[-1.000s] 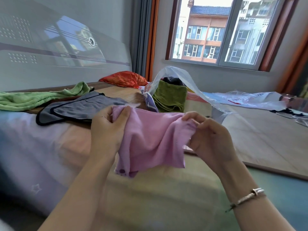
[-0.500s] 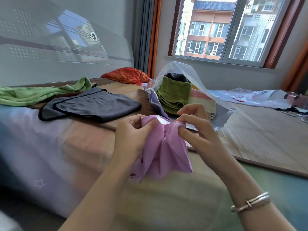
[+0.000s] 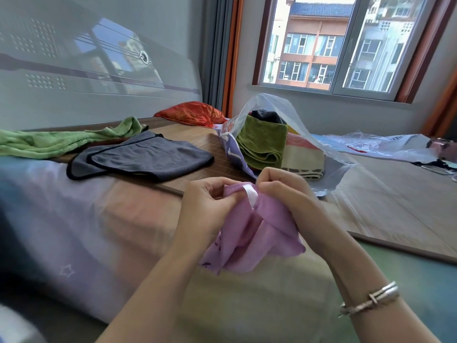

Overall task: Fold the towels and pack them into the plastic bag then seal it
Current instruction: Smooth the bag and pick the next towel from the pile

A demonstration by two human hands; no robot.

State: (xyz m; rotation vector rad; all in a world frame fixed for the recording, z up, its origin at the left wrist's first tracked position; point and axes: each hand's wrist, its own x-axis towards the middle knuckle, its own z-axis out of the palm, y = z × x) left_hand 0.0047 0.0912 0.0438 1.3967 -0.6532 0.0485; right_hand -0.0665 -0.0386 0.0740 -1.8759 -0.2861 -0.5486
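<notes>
Both hands [image 3: 249, 201] pinching pink towel [image 3: 252, 233] top edge, near open plastic bag [image 3: 279, 112]; could slip, bunching the fold.

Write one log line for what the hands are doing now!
left hand: pinches pink towel | right hand: pinches same towel | plastic bag: open

A bedroom in a home, going by the bed [image 3: 74, 219] with its padded headboard [image 3: 86, 70] at 10 o'clock. Curtains [image 3: 217, 53] and a sliding window [image 3: 346, 45] at 1 o'clock, facing apartment blocks. Towels [image 3: 148, 157] strewn across the bamboo mat [image 3: 395, 206].
</notes>
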